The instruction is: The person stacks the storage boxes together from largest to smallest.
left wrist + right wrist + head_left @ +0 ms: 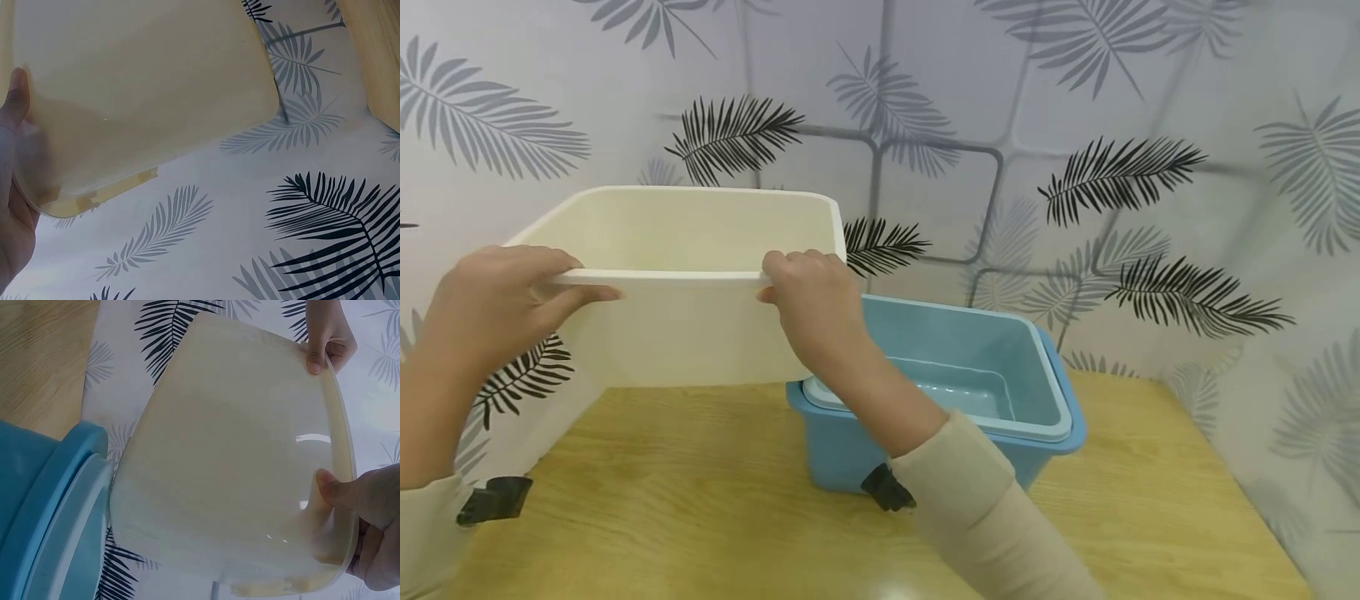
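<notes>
A cream plastic bin [685,333] is held up in the air at the left, above the table and tilted so its inside shows in the head view. My left hand [505,304] grips its near rim at the left corner, thumb on the outer wall. My right hand [816,304] pinches the same rim near the right corner, fingers over the edge. In the right wrist view both thumbs press on the bin's smooth outer side. Just right of it, a light blue bin [955,333] sits nested inside a darker blue bin [842,450] on the table.
The wooden table [685,492] runs under everything, its right edge slanting toward me. A wall [940,75] with grey and black leaf patterns stands close behind and at both sides. Black straps [493,500] are on both sleeves.
</notes>
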The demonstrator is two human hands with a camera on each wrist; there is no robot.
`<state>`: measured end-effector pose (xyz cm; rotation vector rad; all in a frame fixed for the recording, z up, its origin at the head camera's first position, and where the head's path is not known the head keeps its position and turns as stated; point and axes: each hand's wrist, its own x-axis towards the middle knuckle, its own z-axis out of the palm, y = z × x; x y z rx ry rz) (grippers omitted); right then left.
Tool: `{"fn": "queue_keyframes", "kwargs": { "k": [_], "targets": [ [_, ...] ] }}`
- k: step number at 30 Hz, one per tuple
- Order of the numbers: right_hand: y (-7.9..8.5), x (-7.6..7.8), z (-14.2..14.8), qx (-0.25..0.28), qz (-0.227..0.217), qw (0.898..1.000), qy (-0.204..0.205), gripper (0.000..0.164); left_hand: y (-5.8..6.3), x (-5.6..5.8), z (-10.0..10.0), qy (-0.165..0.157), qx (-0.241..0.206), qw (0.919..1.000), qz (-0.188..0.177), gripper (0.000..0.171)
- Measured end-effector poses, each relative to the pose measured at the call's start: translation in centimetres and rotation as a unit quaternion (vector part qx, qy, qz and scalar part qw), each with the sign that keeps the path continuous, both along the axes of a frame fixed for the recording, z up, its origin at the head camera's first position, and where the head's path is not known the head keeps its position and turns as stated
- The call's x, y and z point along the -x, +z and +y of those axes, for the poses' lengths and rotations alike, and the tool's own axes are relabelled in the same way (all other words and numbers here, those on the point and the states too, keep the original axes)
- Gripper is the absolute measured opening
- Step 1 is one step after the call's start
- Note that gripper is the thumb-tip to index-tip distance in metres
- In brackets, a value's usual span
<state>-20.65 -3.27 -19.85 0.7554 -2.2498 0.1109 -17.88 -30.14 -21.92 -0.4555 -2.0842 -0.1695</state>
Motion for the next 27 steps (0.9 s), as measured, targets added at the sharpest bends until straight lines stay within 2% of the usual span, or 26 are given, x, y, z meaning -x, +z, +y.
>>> {"fn": "queue_keyframes", "kwargs": {
  "k": [10,14,22,27],
  "targets": [
    [-0.2,0.2,1.5,0.027,0.007,1.000,0.014,0.019,0.3,0.5,1.4,-0.026,0.010,0.9990,0.034,0.079],
    [0.0,0.2,2.0,0.040,-0.004,0.999,0.020,0.018,0.5,0.8,2.0,-0.030,0.004,0.9991,0.031,0.079],
    [0.1,0.2,3.4,0.070,-0.028,0.997,0.018,0.018,0.8,1.3,3.6,-0.049,0.015,0.9974,0.050,0.077],
    [0.0,0.0,4.3,0.074,-0.028,0.997,0.020,0.019,0.7,1.5,4.3,-0.059,0.015,0.9965,0.058,0.075]
  ]
}}
